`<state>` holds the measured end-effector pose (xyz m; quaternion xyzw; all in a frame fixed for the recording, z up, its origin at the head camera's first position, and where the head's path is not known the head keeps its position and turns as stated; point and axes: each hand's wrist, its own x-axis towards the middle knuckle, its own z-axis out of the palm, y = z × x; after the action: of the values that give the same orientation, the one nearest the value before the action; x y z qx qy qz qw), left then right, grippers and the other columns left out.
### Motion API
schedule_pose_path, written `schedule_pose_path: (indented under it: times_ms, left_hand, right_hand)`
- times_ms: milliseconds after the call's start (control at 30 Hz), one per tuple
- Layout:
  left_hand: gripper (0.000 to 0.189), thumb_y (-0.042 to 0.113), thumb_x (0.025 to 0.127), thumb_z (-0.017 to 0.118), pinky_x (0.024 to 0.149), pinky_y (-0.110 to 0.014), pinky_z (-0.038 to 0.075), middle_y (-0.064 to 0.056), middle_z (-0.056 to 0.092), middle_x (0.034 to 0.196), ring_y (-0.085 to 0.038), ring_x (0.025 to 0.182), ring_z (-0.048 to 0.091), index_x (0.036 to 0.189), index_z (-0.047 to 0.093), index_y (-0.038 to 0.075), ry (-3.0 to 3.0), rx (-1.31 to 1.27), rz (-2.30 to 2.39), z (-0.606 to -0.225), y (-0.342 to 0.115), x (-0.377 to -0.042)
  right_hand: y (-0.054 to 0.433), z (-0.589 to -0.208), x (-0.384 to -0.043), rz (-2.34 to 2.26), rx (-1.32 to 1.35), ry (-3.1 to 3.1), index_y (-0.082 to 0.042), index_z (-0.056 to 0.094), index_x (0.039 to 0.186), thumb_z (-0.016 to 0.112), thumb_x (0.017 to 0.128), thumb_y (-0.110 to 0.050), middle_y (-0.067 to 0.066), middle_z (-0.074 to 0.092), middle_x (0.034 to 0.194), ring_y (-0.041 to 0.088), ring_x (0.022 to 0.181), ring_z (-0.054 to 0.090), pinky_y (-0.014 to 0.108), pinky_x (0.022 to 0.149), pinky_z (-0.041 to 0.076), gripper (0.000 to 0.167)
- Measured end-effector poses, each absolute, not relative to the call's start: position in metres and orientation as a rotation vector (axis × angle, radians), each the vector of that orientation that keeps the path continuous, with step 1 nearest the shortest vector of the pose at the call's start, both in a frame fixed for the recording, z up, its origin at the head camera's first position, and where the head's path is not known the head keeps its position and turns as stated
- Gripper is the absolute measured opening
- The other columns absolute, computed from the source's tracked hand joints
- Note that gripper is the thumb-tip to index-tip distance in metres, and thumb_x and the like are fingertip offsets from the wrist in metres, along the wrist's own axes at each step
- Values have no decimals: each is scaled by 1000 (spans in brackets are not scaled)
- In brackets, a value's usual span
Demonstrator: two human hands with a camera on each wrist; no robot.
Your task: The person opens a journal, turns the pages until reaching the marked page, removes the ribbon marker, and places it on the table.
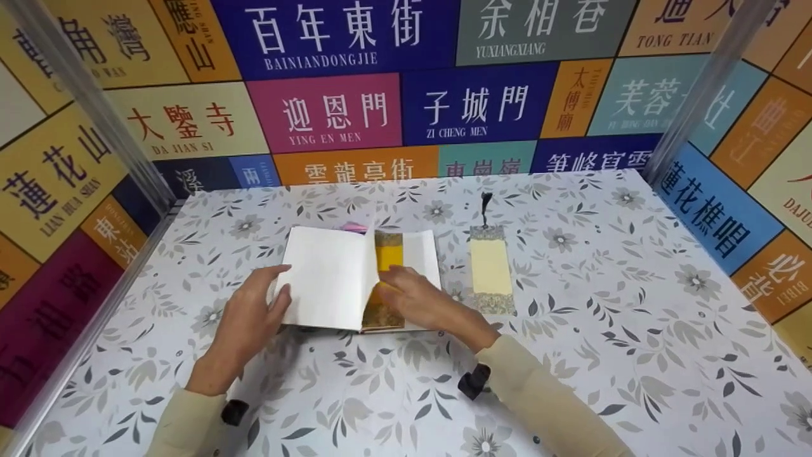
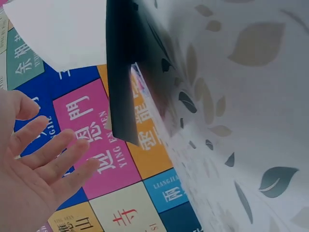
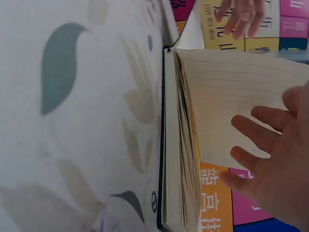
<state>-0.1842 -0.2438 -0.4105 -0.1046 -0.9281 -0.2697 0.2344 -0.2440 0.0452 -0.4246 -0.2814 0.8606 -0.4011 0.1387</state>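
A notebook (image 1: 327,273) lies open on the table, its left page white and a page lifted near the spine. Against its right side lies a yellow-and-gold strip (image 1: 390,254), partly hidden by my right hand (image 1: 412,298). That hand hovers with loosely bent fingers spread beside a lined page (image 3: 227,106) in the right wrist view; nothing is gripped there. At the notebook's left edge is my left hand (image 1: 247,311), thumb and fingers apart. The left wrist view shows its fingers relaxed, away from the dark cover (image 2: 120,87).
Right of the notebook lies a cream bookmark (image 1: 490,266) with patterned ends and a black tassel (image 1: 486,206). Something pink (image 1: 353,226) peeks out behind the notebook. A floral cloth (image 1: 564,362) covers the table, with colourful lettered panels (image 1: 342,114) standing around it.
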Motion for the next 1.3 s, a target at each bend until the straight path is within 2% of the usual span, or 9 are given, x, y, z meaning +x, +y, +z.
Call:
schedule_pose_path:
  times_ms: [167,300,433,533,800,900,1000,1067,1300]
  left_hand:
    - [38,10,98,62,95,-56,51,-26,64,124,-41,116,63,133,57,-2,-2475,-302,-799,-407,-241,-184]
    - [40,9,98,60,109,-61,39,-26,61,130,-43,124,56,135,55,-4,-2381,-345,-811,-405,-237,-185]
    - [44,12,98,60,116,-69,25,-26,56,138,-43,132,50,139,53,-3,-2410,-388,-771,-400,-232,-187]
    - [48,18,99,60,117,-72,19,-24,51,147,-44,141,43,143,50,0,-2540,-428,-733,-399,-227,-189]
    - [49,27,100,60,120,-64,25,-20,47,153,-44,148,34,144,52,6,-2879,-478,-699,-410,-213,-215]
    - [61,34,97,65,122,-68,13,-19,34,162,-47,153,18,150,46,10,-3048,-528,-688,-415,-210,-226]
    - [80,47,93,68,119,-73,-3,-17,15,168,-49,154,-2,158,33,15,-3256,-555,-645,-420,-209,-236]
    - [90,55,90,67,116,-75,-8,-17,7,169,-50,153,-9,160,25,17,-3376,-519,-606,-423,-208,-242]
    - [103,67,86,63,118,-74,3,-18,-2,169,-51,153,-2,163,14,19,-3571,-355,-507,-430,-206,-256]
  right_hand:
    - [35,-425,-238,-824,-927,2578,-21,35,157,43,107,-36,14,26,166,43,156,10,68,123,7,53]
    - [27,-426,-233,-680,-845,2589,-35,28,159,46,106,-37,10,13,170,39,157,-3,70,121,-3,56]
    - [21,-431,-231,-520,-798,2624,-35,30,158,49,105,-34,11,10,170,40,157,-7,73,119,-5,56]
    - [19,-432,-231,-424,-766,2630,-36,29,158,47,105,-35,10,9,170,41,157,-5,75,118,-1,56]
    - [18,-429,-234,-329,-757,2618,-41,25,158,44,105,-40,6,7,171,39,157,2,73,120,7,56]
    - [18,-429,-235,-333,-754,2627,-42,26,157,46,105,-40,5,9,171,38,158,4,73,120,9,56]
    - [18,-428,-235,-341,-744,2627,-42,27,157,48,104,-40,4,10,171,37,158,4,72,121,8,57]
    - [17,-428,-235,-337,-750,2629,-42,28,157,49,104,-41,5,11,171,37,158,5,71,121,10,57]
    - [18,-427,-235,-355,-744,2636,-38,24,159,53,101,-44,2,13,170,34,158,8,66,124,9,66]
